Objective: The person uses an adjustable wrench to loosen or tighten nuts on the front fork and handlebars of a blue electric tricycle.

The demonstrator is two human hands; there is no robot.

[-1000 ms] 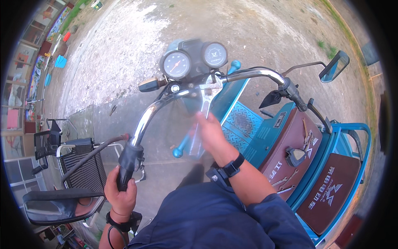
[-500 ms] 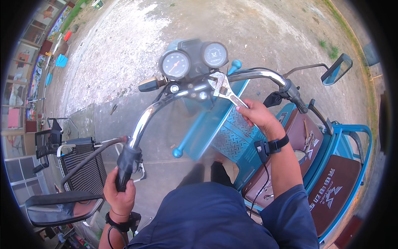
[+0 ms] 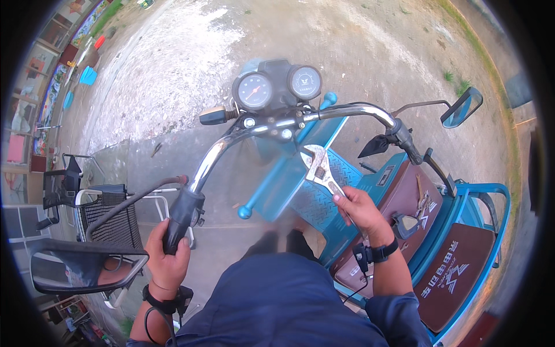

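Note:
My left hand [image 3: 167, 251] is wrapped round the black left grip [image 3: 184, 222] of a chrome handlebar [image 3: 215, 155]. In my right hand [image 3: 359, 209] is a silver adjustable wrench [image 3: 324, 169], held by its handle. The wrench's jaw points up and away, apart from the handlebar clamp [image 3: 285, 128] and its bolts. Two round gauges stand ahead of the clamp, the left gauge [image 3: 252, 91] and the right gauge [image 3: 305, 81]. Beneath the wrench lie a blue panel [image 3: 277, 185] and a blue treadplate floor [image 3: 318, 199].
Mirrors stick out at the left [image 3: 89, 267] and right [image 3: 462, 108]. To the right are the vehicle's maroon seat [image 3: 425, 179] and rear bench [image 3: 457, 272] with a blue rail. A black woven chair [image 3: 113, 222] stands at left. Blue tubs [image 3: 88, 76] sit by a far wall.
The wrench has come off the handlebar clamp and moved back toward me with my right hand. My left hand keeps its hold on the grip. The whole view has shifted slightly.

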